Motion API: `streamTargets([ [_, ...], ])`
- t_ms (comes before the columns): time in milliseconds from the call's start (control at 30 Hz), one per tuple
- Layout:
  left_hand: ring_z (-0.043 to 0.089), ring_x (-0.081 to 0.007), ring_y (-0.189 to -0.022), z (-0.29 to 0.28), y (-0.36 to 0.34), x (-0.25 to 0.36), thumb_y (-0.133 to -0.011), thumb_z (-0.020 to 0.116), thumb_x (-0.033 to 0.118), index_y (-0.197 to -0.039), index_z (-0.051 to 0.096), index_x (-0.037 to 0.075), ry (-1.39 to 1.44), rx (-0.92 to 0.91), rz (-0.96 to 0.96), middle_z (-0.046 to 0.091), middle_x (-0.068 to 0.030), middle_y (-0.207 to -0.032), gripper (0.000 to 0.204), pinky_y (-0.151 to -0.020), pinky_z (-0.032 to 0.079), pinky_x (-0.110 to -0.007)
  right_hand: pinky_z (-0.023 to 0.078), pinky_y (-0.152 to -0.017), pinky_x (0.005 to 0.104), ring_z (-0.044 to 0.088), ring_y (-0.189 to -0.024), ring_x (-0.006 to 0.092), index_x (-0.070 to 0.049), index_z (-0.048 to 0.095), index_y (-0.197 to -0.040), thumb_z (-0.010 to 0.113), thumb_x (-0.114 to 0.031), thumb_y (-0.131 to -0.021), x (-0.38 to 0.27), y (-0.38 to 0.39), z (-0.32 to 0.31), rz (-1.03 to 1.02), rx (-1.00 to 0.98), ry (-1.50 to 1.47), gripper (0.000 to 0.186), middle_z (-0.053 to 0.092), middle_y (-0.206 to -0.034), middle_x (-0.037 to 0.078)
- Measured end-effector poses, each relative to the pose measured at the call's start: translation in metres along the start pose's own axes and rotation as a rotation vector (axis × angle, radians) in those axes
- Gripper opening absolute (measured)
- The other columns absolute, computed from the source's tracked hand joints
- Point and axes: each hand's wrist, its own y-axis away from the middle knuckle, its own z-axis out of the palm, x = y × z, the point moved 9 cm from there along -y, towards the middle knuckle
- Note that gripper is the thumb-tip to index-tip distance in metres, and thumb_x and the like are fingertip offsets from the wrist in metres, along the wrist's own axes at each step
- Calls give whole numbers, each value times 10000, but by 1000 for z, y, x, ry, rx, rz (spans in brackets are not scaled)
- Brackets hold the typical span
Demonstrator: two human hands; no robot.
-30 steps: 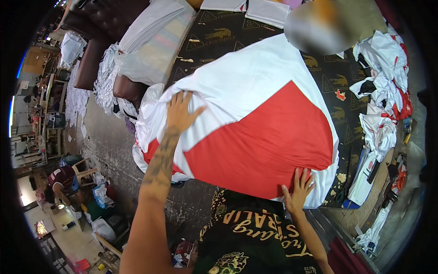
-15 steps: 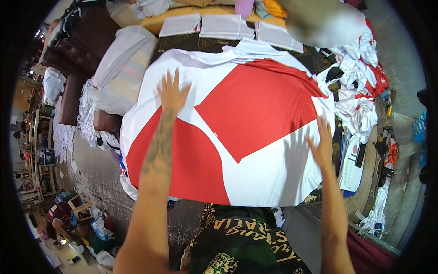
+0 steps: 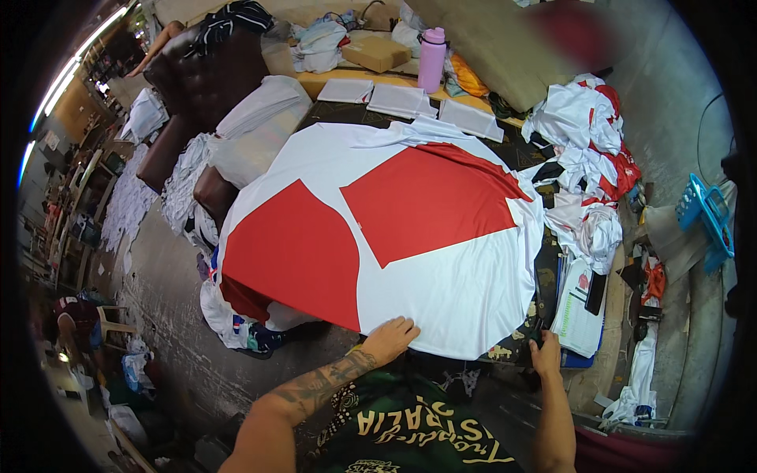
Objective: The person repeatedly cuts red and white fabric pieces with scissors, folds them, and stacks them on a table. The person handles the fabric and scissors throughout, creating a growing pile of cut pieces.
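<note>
A large white garment with two big red panels is spread over a dark table. Its far edge is bunched in folds, and its near left side hangs over the table edge. At the near edge, my left hand has its fingers closed on the cloth. To the right, by the table's near right corner, my right hand is closed around a small dark object whose kind I cannot make out. That hand is apart from the garment, near a white printed sheet with a black phone-like slab on it.
Folded white cloths line the table's far side. Behind them stand a pink bottle and a cardboard box. Crumpled white and red garments are heaped at the right. A brown armchair and a plastic-wrapped stack stand left.
Both hands have left the middle of the garment and drawn back toward me. The left now grips the near edge; the right has closed on a small dark object. The view has shifted.
</note>
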Motion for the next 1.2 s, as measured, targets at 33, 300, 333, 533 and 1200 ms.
streamTargets([
  [33, 619, -322, -1050, 6, 2, -6, -959, 711, 165, -1116, 638, 63, 80, -61, -26, 621, -115, -1095, 202, -909, 529, -438, 519, -972, 473, 643, -1129, 422, 25, 621, -1268, 797, -171, -913, 3, -3, 0, -20, -24, 34, 443, 656, -1196, 241],
  [300, 598, -337, -1092, -42, 29, -44, -981, 720, 234, -1013, 782, 86, 364, 320, -516, 715, -70, -997, 163, -954, 449, -492, 508, -734, 326, 653, -797, 138, -75, 643, -915, 815, -305, -955, 27, 91, 17, 312, -607, -825, 289, 625, -820, 18],
  [333, 585, -325, -1109, -47, 30, -44, -979, 724, 235, -1016, 788, 94, 363, 351, -530, 720, -58, -998, 159, -974, 429, -489, 511, -793, 332, 651, -849, 154, -51, 644, -943, 821, -367, -958, 11, 120, 12, 195, -671, -968, 362, 646, -884, 23],
  [533, 534, -302, -1162, -45, 42, -21, -971, 728, 231, -982, 803, 103, 285, 311, -548, 730, -8, -1032, 148, -1032, 356, -471, 473, -1093, 422, 618, -1324, 289, -56, 545, -1522, 739, -622, -950, -65, 219, 65, -100, -1276, -468, 828, 663, -1404, 198],
  [1200, 562, -285, -1161, -41, 38, -19, -849, 790, 101, -1062, 721, 45, 204, 195, -349, 659, -36, -1118, 231, -1014, 369, -467, 532, -865, 431, 691, -922, 284, 23, 695, -1149, 837, -638, -832, -202, 142, 127, -61, -1095, -334, 747, 721, -960, 185],
])
